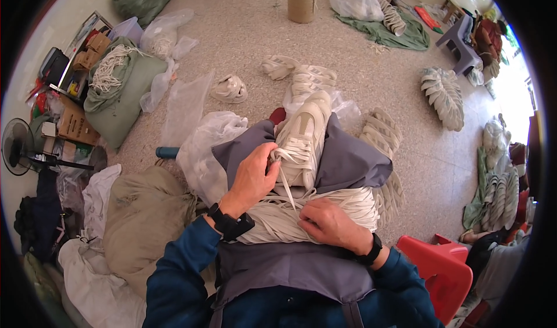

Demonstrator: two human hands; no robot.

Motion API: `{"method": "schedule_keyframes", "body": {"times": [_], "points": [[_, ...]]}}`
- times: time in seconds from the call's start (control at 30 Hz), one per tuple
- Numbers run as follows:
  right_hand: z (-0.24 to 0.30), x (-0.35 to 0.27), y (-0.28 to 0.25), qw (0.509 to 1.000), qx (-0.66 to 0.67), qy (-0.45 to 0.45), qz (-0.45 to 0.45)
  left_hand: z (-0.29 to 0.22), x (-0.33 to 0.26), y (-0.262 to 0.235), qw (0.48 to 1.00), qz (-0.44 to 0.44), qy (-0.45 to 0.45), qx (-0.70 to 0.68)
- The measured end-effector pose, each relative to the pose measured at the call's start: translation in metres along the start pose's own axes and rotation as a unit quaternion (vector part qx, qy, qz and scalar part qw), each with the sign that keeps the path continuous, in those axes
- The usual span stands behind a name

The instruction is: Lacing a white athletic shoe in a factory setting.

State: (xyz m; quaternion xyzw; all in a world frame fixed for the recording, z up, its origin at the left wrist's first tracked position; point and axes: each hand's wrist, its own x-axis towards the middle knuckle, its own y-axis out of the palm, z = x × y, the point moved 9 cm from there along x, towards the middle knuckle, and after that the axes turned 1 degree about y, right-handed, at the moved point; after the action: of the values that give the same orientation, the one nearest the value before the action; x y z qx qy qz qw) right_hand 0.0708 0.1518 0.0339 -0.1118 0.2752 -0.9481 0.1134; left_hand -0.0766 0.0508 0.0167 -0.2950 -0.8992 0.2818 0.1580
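A beige-and-white sneaker point(301, 139) lies across my lap, its toe pointing away from me and white laces crossing its front. At the left of its lace rows, my left hand point(253, 174) is closed in a pinch on a white shoelace point(286, 184). That lace runs down in a straight line to the curled fingertips of my right hand point(333, 224), where its end is hidden. The right hand rests low over a thick bundle of white shoelaces point(264, 220) on my lap. A grey apron point(290, 264) covers my lap beneath the bundle.
More sneaker pieces point(313, 77) lie on the floor ahead, with stacked ones point(380, 132) beside my right knee. Clear plastic bags point(203, 154) and a tan sack point(148, 212) sit at left, near a black fan point(20, 148). A red stool point(438, 270) stands at right.
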Motion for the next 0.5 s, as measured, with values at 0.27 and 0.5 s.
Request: {"method": "schedule_keyframes", "body": {"times": [0.27,0.5], "points": [[-0.04,0.002,-0.041,0.967,0.062,0.155,-0.195,0.001,-0.002,0.001,1.0,0.002,-0.002,-0.002],[-0.073,0.026,-0.034,0.974,-0.002,0.172,-0.145,0.001,-0.009,0.004,1.0,-0.005,0.002,-0.022]]}}
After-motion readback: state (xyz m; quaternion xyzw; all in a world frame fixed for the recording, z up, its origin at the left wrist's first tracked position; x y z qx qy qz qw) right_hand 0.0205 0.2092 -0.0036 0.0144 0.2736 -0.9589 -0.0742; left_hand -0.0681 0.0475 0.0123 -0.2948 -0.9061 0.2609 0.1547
